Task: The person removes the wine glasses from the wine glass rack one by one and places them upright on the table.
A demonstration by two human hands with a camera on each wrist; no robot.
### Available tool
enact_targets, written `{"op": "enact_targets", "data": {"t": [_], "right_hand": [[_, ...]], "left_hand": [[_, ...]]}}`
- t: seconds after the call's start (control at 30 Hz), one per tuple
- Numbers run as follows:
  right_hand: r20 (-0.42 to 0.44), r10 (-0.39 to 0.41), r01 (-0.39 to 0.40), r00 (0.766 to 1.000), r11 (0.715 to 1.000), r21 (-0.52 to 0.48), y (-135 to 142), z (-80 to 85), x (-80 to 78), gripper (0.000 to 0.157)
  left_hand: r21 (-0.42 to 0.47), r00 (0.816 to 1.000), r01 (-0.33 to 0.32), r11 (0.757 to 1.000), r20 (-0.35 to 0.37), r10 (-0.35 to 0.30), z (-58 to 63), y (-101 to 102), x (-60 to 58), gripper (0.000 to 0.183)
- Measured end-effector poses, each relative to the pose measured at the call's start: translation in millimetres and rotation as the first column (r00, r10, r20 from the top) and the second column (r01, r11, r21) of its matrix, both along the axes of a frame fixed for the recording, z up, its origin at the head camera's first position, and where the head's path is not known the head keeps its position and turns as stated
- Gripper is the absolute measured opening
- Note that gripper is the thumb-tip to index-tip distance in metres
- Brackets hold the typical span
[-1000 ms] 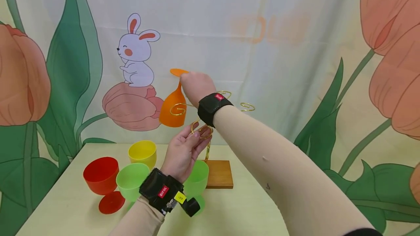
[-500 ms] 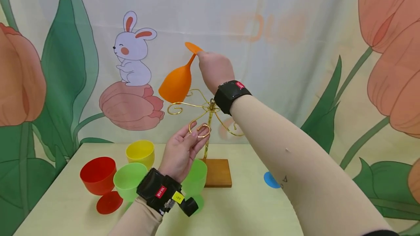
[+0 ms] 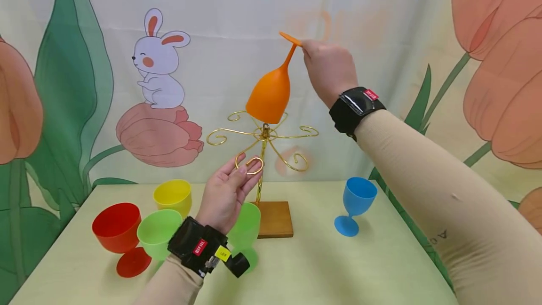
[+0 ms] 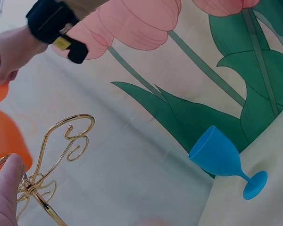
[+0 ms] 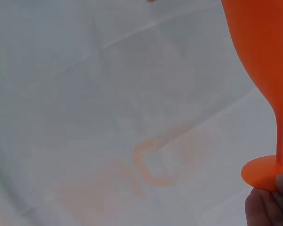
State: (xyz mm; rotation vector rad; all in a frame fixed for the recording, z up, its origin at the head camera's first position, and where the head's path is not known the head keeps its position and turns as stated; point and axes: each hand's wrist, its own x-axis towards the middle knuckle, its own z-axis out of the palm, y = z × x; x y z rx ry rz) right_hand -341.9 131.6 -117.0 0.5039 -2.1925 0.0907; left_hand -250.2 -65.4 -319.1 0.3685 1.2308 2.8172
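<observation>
Upside down and tilted, an orange goblet (image 3: 271,93) hangs above the centre of a gold wire rack (image 3: 265,132). My right hand (image 3: 332,69) pinches the goblet's round foot, which the right wrist view shows between thumb and fingers. At the near side of the rack, my left hand (image 3: 226,194) holds the curled end of one arm between thumb and fingers. The rack has several scroll-ended arms on a twisted post over a wooden base (image 3: 275,219). Behind my left wrist stands a green goblet (image 3: 245,229), partly hidden.
A red goblet (image 3: 116,225), a yellow goblet (image 3: 172,196) and another green goblet (image 3: 157,232) stand on the table's left side. A blue goblet (image 3: 359,196) stands upright at the right. A curtain printed with tulips and a rabbit (image 3: 158,74) hangs behind the table.
My right hand has raised the orange goblet and carried it rightward, from beside the rack's left arm to over its centre. The blue goblet has come into view. My left hand keeps hold of the rack arm.
</observation>
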Motion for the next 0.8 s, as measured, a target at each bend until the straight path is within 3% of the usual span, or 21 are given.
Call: {"op": "enact_targets", "data": {"t": [0.3,0.63,0.8], "right_hand": [[-0.049,0.069,-0.068,0.996,0.997,0.033,45,-4.2,22.9,0.018],[-0.122,0.185,-0.172,0.975,0.979,0.114,74,-29.5,54.2,0.018],[-0.141,0.222,-0.199,0.965,0.967,0.157,88,-47.1,70.7,0.025]], "left_hand": [[0.003,1.000,0.002,1.000,-0.006,-0.002,-0.6,-15,1.6,0.051],[-0.015,1.000,-0.003,1.000,-0.015,0.003,-3.0,-30,2.2,0.053],[-0.019,1.000,-0.007,1.000,-0.008,0.007,-1.2,-32,3.9,0.053]]}}
